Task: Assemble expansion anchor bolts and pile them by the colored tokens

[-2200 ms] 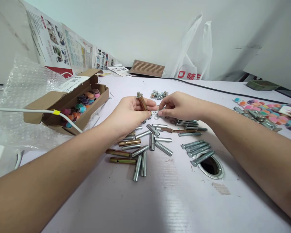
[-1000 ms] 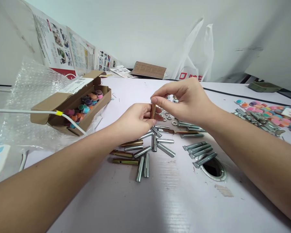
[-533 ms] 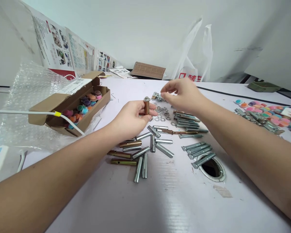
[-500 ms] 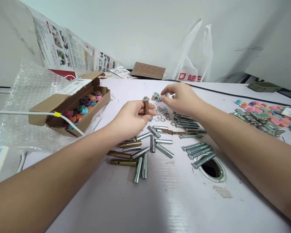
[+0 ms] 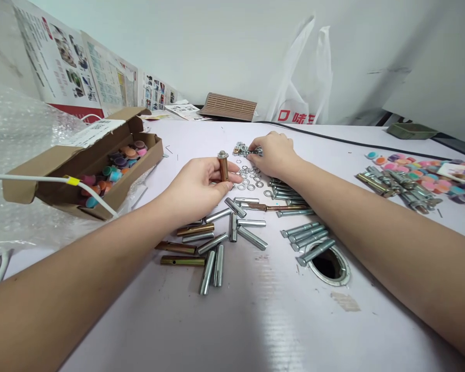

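My left hand holds a bronze-coloured sleeve anchor upright between thumb and fingers. A washer and the bolt's end show at its top. Farther back, my right hand has its fingertips bent together at a small pile of nuts; what they pinch is hidden. Loose washers lie between the hands. Below my left hand are scattered metal sleeves, several silvery and some bronze. Bolts lie under and beside my right forearm, with one bronze bolt among them.
An open cardboard box of coloured plastic caps stands left, by bubble wrap and a white cable. A round hole opens in the table. Right are assembled anchors and more caps. A plastic bag stands behind.
The view has shifted slightly, so most things appear farther left. My right fingertips have moved in closer together at the nuts. My left hand still holds the anchor upright.
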Demonstrator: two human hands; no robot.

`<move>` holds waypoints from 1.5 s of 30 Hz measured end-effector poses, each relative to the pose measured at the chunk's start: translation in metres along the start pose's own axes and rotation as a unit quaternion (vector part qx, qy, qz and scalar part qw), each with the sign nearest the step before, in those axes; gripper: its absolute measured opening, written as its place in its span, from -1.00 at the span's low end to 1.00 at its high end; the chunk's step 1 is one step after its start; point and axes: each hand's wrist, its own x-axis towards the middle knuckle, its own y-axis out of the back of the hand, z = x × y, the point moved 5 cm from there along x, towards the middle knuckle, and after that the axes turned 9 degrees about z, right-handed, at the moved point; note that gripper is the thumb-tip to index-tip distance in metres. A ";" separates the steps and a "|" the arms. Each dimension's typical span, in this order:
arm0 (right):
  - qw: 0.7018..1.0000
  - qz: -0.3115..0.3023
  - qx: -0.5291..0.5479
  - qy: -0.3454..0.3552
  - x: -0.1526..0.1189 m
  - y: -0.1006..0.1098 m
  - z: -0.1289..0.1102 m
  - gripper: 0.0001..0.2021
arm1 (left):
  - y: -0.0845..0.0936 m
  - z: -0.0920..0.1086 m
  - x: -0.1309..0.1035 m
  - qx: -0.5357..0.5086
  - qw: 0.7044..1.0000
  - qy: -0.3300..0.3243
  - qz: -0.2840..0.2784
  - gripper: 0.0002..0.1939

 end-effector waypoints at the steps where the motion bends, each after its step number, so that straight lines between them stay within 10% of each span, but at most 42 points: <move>1: 1.000 0.004 -0.001 0.000 0.000 0.002 0.000 -0.71 | 0.000 -0.001 0.000 0.008 1.000 -0.001 -0.001 -0.75; 10: 0.919 -0.114 0.368 0.082 -0.025 0.068 -0.035 -0.69 | 0.007 0.010 -0.006 0.172 0.981 -0.088 0.027 -0.80; 22: 0.937 -0.094 0.230 0.246 -0.047 0.099 -0.069 -0.78 | 0.008 0.012 -0.007 0.271 0.954 -0.125 0.014 -0.85; 34: 0.979 -0.014 0.103 0.177 -0.039 0.085 -0.051 -0.60 | 0.018 0.021 -0.006 0.206 0.964 -0.155 0.066 -0.67; 45: 0.933 -0.030 0.297 0.200 -0.036 0.083 -0.040 -0.59 | 0.024 0.033 -0.008 0.236 0.941 -0.211 0.122 -0.72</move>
